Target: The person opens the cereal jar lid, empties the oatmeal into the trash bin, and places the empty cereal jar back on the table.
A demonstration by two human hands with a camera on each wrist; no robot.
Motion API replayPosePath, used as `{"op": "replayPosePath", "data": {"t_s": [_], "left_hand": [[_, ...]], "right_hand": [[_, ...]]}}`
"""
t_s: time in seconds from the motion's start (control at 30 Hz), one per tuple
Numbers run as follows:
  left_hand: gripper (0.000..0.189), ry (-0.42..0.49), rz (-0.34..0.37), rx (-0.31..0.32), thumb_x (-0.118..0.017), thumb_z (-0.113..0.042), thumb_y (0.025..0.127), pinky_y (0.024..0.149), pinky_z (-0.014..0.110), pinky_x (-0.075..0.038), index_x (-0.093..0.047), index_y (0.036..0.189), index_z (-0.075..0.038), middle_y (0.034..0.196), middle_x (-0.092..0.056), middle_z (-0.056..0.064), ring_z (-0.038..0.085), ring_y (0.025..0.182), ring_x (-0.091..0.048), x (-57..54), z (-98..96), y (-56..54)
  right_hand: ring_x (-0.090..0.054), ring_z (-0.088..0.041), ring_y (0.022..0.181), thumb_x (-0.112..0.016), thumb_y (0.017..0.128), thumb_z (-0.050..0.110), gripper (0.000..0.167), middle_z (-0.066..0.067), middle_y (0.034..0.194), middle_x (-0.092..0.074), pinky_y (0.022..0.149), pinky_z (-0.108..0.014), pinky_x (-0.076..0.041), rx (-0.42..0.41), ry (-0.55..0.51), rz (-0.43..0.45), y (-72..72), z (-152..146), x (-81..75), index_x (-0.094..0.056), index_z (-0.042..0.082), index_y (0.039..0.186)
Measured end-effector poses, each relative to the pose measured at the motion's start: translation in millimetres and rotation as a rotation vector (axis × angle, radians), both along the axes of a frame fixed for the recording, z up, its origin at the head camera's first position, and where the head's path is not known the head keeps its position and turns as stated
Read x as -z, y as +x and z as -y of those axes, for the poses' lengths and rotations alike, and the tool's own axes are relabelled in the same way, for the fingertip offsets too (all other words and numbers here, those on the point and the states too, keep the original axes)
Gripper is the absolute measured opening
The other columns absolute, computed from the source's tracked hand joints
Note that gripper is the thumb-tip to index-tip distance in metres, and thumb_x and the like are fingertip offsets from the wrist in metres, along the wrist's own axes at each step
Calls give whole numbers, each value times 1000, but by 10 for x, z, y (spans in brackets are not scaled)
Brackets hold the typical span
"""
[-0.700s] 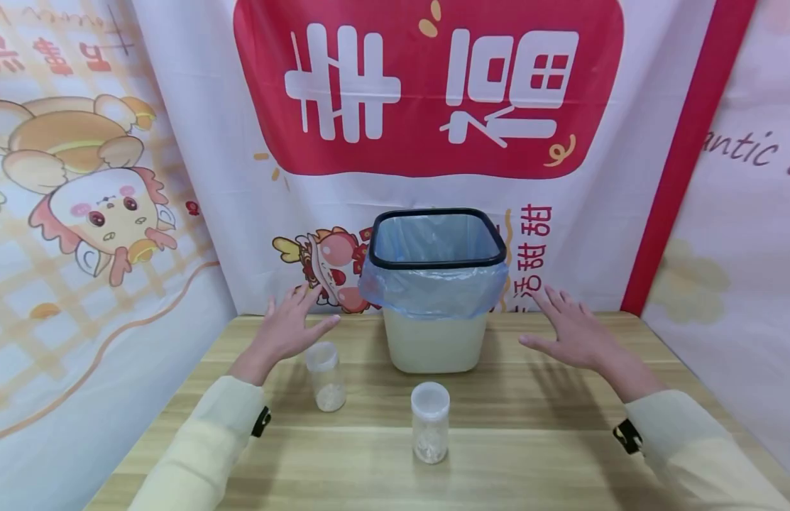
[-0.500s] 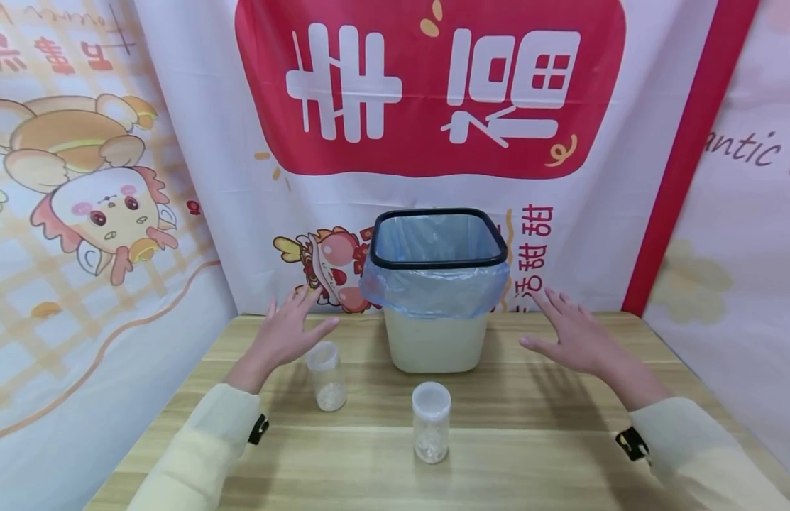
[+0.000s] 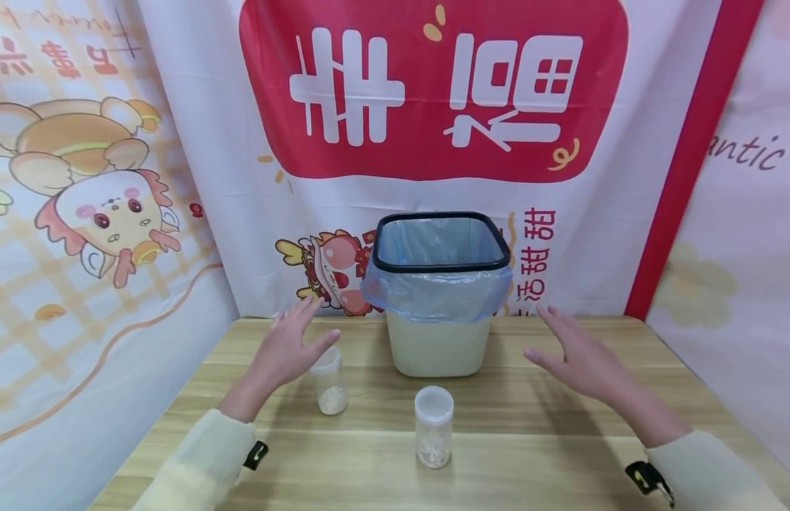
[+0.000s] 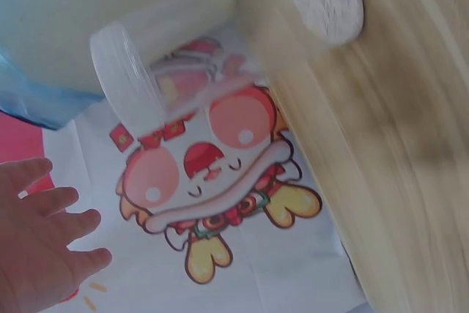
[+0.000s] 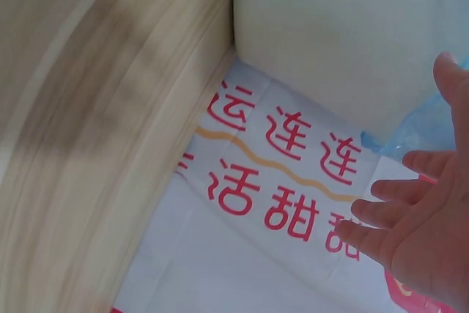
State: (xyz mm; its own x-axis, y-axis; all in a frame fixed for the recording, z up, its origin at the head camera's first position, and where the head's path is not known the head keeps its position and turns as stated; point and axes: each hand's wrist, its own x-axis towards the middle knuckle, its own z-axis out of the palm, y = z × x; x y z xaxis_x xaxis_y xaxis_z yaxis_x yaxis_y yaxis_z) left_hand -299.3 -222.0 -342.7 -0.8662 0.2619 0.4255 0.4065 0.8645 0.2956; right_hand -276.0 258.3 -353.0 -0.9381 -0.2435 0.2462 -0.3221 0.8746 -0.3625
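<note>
My left hand (image 3: 287,351) hovers over the table with its fingers spread, holding nothing. In the head view it partly overlaps a clear plastic jar (image 3: 333,399) with a white lid and whitish bits in its bottom. The left wrist view shows this jar (image 4: 212,34) a little apart from the fingers. A second jar (image 3: 433,433) of the same kind stands upright, nearer the front. Right of the trash can (image 3: 438,351), my right hand (image 3: 583,362) is raised, empty, fingers extended. A blue bag lines the can and folds out under its black rim.
The wooden table (image 3: 529,454) meets a hanging cloth (image 3: 580,248) just behind the trash can. Printed cloths also enclose the left side (image 3: 113,341) and the right side (image 3: 727,341).
Both hands have lowered slightly, the right one also drifting a little to the right. The view has shifted slightly. The jars and the trash can stay in place.
</note>
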Motion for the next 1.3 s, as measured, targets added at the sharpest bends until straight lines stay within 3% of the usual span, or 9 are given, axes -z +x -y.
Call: {"op": "replayPosePath", "data": {"t_s": [0.27, 0.4, 0.7, 0.77, 0.93, 1.1, 1.3], "left_hand": [[74, 74, -50, 83, -59, -53, 92, 114, 59, -12, -39, 148, -9, 153, -33, 15, 36, 141, -26, 82, -173, 191], [72, 71, -87, 110, -60, -50, 92, 112, 60, -18, -43, 146, -6, 151, -37, 16, 36, 140, -28, 152, -252, 273], [75, 23, -88, 214, -58, -56, 91, 113, 55, -20, -42, 146, -6, 152, -34, 15, 35, 139, -31, 357, -414, 399], [76, 29, -86, 225, -58, -57, 91, 111, 56, -24, -43, 146, -7, 152, -34, 15, 36, 138, -33, 408, -444, 418], [76, 77, -35, 269, -60, -57, 89, 106, 55, -34, -43, 147, -10, 152, -35, 13, 35, 136, -36, 529, -539, 485], [75, 76, 51, 292, -58, -58, 90, 104, 58, -35, -43, 147, -13, 153, -34, 10, 35, 135, -37, 663, -643, 540], [76, 138, 168, 350, -62, -57, 88, 103, 58, -37, -41, 148, -15, 152, -36, 8, 35, 133, -40, 791, -760, 565]], "right_hand": [[-30, -44, 137, -58, 90, 59, 87, -22, 151, -33, 106, -63, -28, -86, -74, -97, 125, 89, 86, -31, 3, 151], [-32, -43, 136, -60, 91, 53, 82, -21, 151, -35, 106, -62, -29, -99, -93, -112, 196, 159, 141, -32, 2, 150], [-39, -42, 133, -63, 92, 46, 74, -21, 147, -42, 104, -60, -34, -120, -141, -118, 362, 340, 238, -39, 2, 146], [-40, -41, 132, -63, 92, 45, 72, -20, 146, -43, 104, -59, -35, -130, -151, -129, 384, 380, 262, -40, 2, 146], [-44, -38, 130, -67, 92, 38, 66, -18, 143, -47, 102, -57, -38, -151, -185, -149, 436, 462, 346, -44, 3, 143], [-47, -37, 127, -68, 92, 36, 63, -17, 140, -51, 101, -55, -41, -176, -208, -159, 481, 533, 401, -47, 3, 141], [-50, -35, 125, -68, 91, 36, 61, -14, 137, -54, 100, -54, -42, -186, -217, -164, 517, 615, 456, -49, 4, 139]]}}
